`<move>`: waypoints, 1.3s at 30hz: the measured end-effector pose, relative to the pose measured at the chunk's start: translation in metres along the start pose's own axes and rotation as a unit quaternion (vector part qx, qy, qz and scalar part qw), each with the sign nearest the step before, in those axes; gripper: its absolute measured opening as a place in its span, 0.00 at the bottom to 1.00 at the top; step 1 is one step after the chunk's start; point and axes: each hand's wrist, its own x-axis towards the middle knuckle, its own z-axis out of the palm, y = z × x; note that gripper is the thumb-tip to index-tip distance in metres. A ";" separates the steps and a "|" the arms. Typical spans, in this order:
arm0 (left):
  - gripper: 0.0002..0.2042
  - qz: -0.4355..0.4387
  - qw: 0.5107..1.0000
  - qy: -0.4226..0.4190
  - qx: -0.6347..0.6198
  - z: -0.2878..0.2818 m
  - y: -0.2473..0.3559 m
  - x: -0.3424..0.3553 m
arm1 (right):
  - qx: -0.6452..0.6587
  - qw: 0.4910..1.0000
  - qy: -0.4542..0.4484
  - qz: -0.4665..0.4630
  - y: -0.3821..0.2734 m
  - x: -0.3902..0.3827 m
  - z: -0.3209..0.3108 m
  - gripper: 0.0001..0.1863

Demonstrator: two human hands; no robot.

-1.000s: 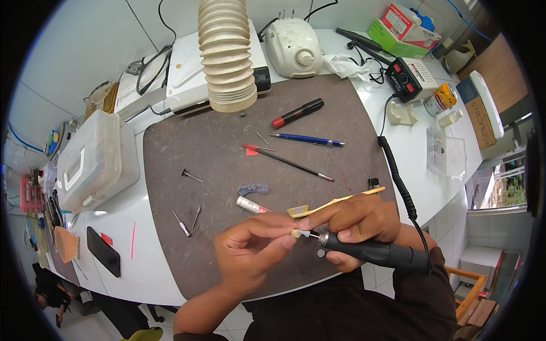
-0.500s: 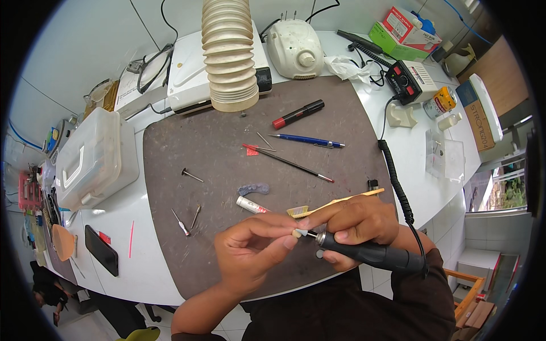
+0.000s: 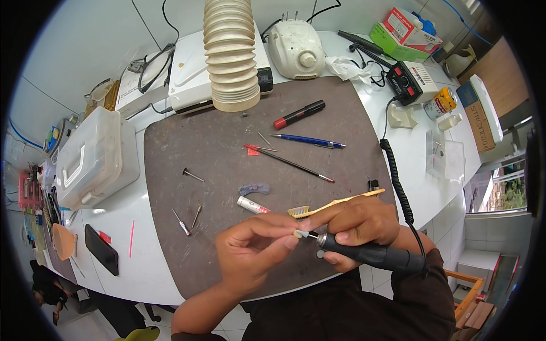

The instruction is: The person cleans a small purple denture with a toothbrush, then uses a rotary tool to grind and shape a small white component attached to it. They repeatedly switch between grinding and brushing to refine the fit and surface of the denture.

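Observation:
My left hand (image 3: pixel 253 244) pinches a small tooth-coloured dental crown (image 3: pixel 296 234) between thumb and fingertips. A black rotary handpiece (image 3: pixel 378 257) lies in the grip of my right hand (image 3: pixel 364 221), its cord trailing from the back end. The pale conical tip (image 3: pixel 304 233) of the handpiece meets the crown, or is very close to it; the fingers hide part of this spot. Just beyond my hands are a toothbrush (image 3: pixel 335 201) with a yellow handle, a white cylindrical tube (image 3: pixel 251 204) and a grey-blue dental arch piece (image 3: pixel 253 189).
On the brown mat (image 3: pixel 193 148) lie a brush (image 3: pixel 296 165), a blue pencil (image 3: pixel 310 141), a red-and-black marker (image 3: pixel 298 115) and several small burs. A ribbed suction hose (image 3: pixel 233 57) hangs above. The handpiece's coiled cord (image 3: pixel 398 182) runs to a control box (image 3: pixel 410 84) at right.

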 end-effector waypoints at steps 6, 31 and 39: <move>0.05 0.007 1.000 -0.004 -0.008 0.000 -0.001 0.000 | -0.001 1.000 0.001 0.002 -0.001 0.000 0.000 0.26; 0.06 0.004 1.000 -0.006 -0.017 -0.002 -0.003 0.001 | -0.038 0.998 0.036 -0.033 0.000 -0.001 0.003 0.23; 0.07 0.010 0.999 -0.007 -0.031 -0.002 -0.004 -0.001 | 0.009 0.999 -0.048 0.013 -0.005 0.001 -0.006 0.26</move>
